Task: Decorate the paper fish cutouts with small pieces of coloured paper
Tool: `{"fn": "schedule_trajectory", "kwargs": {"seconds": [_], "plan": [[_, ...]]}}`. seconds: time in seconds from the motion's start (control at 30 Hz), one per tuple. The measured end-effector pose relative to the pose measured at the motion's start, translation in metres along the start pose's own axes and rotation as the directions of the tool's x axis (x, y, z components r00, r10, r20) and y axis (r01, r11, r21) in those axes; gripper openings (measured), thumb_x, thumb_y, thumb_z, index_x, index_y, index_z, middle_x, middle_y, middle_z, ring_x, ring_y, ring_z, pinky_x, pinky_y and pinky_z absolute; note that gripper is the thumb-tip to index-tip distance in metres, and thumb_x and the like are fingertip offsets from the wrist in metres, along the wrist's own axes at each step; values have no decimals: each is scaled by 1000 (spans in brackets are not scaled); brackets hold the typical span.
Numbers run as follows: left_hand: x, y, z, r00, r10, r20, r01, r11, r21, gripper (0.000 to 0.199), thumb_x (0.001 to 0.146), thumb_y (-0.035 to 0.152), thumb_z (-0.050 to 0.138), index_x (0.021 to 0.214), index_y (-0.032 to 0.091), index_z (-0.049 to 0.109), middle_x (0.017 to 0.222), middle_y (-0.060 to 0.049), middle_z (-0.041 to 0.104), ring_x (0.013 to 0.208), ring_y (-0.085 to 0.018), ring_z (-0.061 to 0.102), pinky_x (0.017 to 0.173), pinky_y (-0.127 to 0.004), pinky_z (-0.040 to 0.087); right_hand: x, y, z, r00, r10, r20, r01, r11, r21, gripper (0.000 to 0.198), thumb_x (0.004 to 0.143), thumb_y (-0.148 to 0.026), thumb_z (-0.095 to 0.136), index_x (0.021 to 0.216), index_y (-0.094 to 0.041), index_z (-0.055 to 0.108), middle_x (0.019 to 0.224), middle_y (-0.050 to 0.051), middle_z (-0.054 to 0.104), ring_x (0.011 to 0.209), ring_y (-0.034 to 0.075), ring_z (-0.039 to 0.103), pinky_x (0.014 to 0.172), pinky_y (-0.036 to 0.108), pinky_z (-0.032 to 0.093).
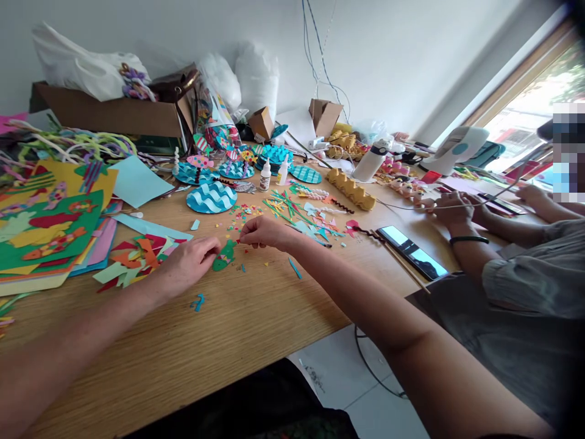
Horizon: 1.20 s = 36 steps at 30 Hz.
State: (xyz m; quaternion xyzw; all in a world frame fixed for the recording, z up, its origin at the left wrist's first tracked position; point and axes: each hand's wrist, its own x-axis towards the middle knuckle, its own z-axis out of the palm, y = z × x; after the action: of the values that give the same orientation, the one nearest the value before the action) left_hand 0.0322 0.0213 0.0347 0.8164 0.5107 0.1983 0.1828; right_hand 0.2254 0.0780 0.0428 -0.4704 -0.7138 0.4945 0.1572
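Observation:
A green paper fish (223, 256) with small coloured decorations lies flat on the table between my hands. My left hand (194, 259) is closed, its curled fingertips resting on the fish's upper left edge. Just right of the fish, my right hand (265, 233) is in a pinch, with a tiny red paper piece (238, 241) showing at the fingertips. Small coloured paper bits (251, 212) are scattered beyond the hands. Two white glue bottles (265, 177) stand behind them, near a round blue wavy-patterned paper disc (211, 197).
Paper scraps (137, 259) and stacked coloured sheets (50, 244) lie left. Green and yellow strips (286, 206) lie beyond my right hand. At right are a phone (411, 252), a wooden stick (406, 268), a yellow egg-carton strip (351, 189) and another person's arms (461, 225).

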Motion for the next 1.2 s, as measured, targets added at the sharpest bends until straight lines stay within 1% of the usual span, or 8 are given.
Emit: {"fn": "schedule_trajectory", "kwargs": {"seconds": [0.13,0.3,0.53,0.6,0.67,0.77,0.97,1.2], "plan": [[-9,-4,4,995,87,-39,-86,996,29,19,75,29,36,74,22,54,74,-2,59,73,-19,55,68,-29,41,-5,2,17,998,7,-61,-5,1000,28,7,66,-20,56,62,-14,56,47,-7,46,43,3,38,42,17,27],[-11,-17,13,979,179,-96,-176,984,39,24,79,25,34,75,22,57,78,-3,62,86,-21,57,89,-34,38,-3,4,38,977,-27,-212,-3,990,-139,11,66,-22,56,61,-13,61,49,-5,48,46,4,39,45,17,28],[-12,-24,21,964,235,-126,-238,971,-5,29,80,23,33,82,21,62,85,-4,65,84,-20,58,99,-37,31,3,12,45,968,-38,-247,-14,979,-205,13,65,-25,57,61,-14,63,51,-3,54,49,6,45,46,18,29],[-12,-20,18,975,165,-146,-174,984,-50,27,78,26,36,84,21,62,88,-5,65,87,-21,58,95,-36,36,3,15,46,965,-48,-256,9,989,-151,12,64,-25,57,62,-14,62,52,-3,54,49,6,45,46,18,29],[-10,-14,12,989,31,-143,-49,991,-126,25,75,31,42,88,21,61,89,-5,65,85,-22,58,83,-33,43,0,14,46,966,-55,-254,45,998,-45,12,64,-25,56,63,-14,61,53,-4,54,49,6,43,47,19,30],[-3,-5,5,992,-120,-46,102,954,-283,29,72,39,47,90,20,60,85,-3,65,76,-20,58,69,-28,46,-6,9,45,968,-59,-246,93,987,129,13,64,-26,56,64,-13,58,54,-5,51,50,5,39,48,19,28],[11,6,4,988,-148,53,156,898,-410,34,70,46,47,81,16,59,74,-2,62,65,-16,53,54,-25,40,-12,1,43,954,-105,-280,187,940,285,14,63,-28,56,62,-14,54,52,-7,43,50,5,34,49,20,24],[17,4,7,991,-126,48,135,911,-390,27,72,40,44,75,17,58,63,2,54,59,-13,48,52,-23,36,-12,5,39,951,-142,-275,212,946,244,14,64,-28,55,64,-14,54,53,-6,43,51,5,34,49,20,25]]}}
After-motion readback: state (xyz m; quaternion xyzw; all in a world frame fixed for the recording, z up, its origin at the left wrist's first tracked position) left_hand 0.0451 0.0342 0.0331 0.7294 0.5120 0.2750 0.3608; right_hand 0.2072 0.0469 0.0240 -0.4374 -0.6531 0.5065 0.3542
